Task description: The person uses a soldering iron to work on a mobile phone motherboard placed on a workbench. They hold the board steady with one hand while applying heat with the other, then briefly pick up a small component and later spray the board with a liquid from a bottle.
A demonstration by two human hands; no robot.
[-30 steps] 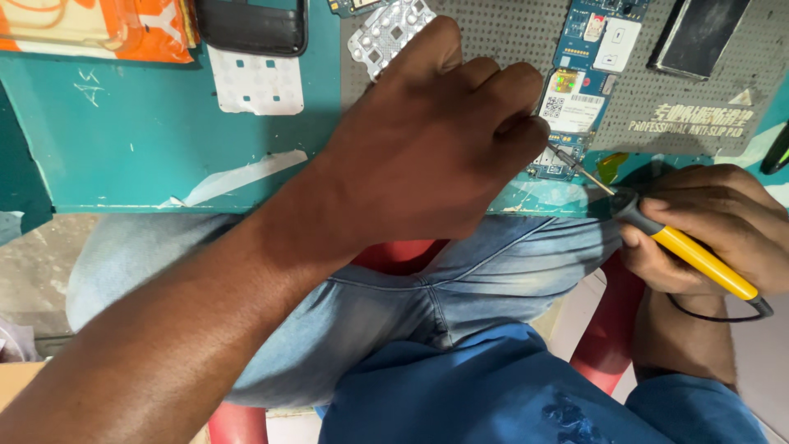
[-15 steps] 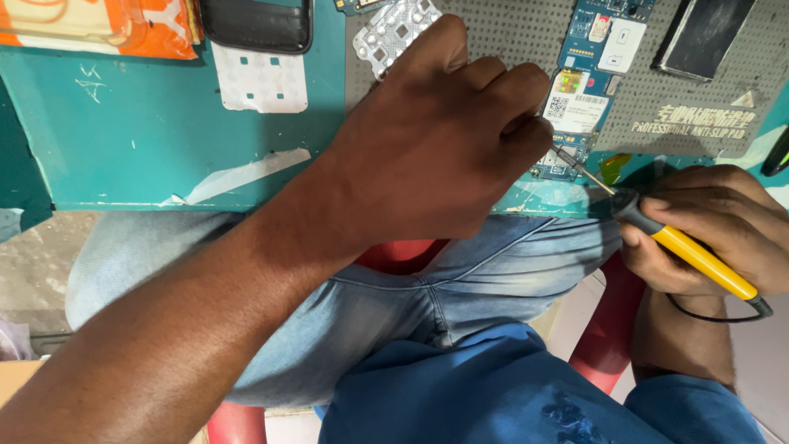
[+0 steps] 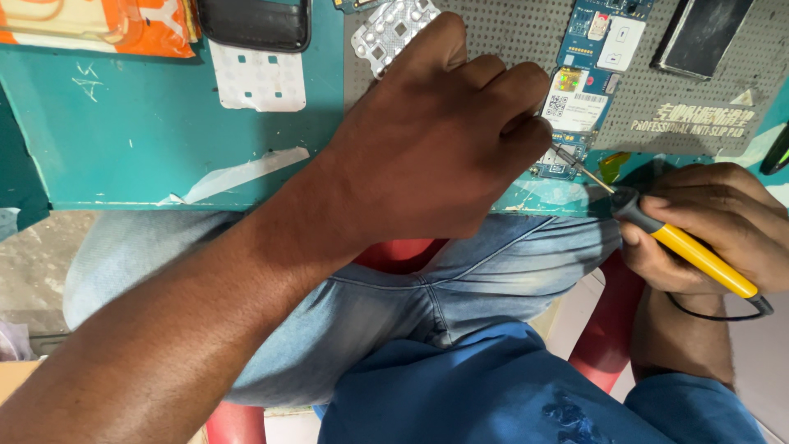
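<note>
At the near edge of the teal tabletop (image 3: 148, 156), left hand (image 3: 436, 140) lies curled over the lower end of a blue circuit board (image 3: 588, 82), fingers (image 3: 509, 90) clenched down as if pinning it; whether they pinch anything small underneath, cannot tell. Right hand (image 3: 715, 226) grasps a yellow-handled soldering iron (image 3: 690, 251) pen-style, fingers wrapped round the black collar, metal tip angled up-left and meeting the board's bottom edge just beside the left knuckles. Board sits on a grey perforated anti-slip mat (image 3: 509, 33), with a silvery keypad sheet (image 3: 394, 29) and a dark phone part (image 3: 703, 33) on the mat too. White keypad membrane (image 3: 259, 78), black phone shell (image 3: 259, 20) and an orange packet (image 3: 107, 25) lie well apart to the left.

Judgement on doing it well: keep the board pressed flat so it doesn't skate, hold the tip steady on one joint only, low angle, brief contact. Left fingertips look very near the hot tip, burn risk, so keep a gap. Cord (image 3: 715, 312) loops under the wrist; don't let it tug the handle.
</note>
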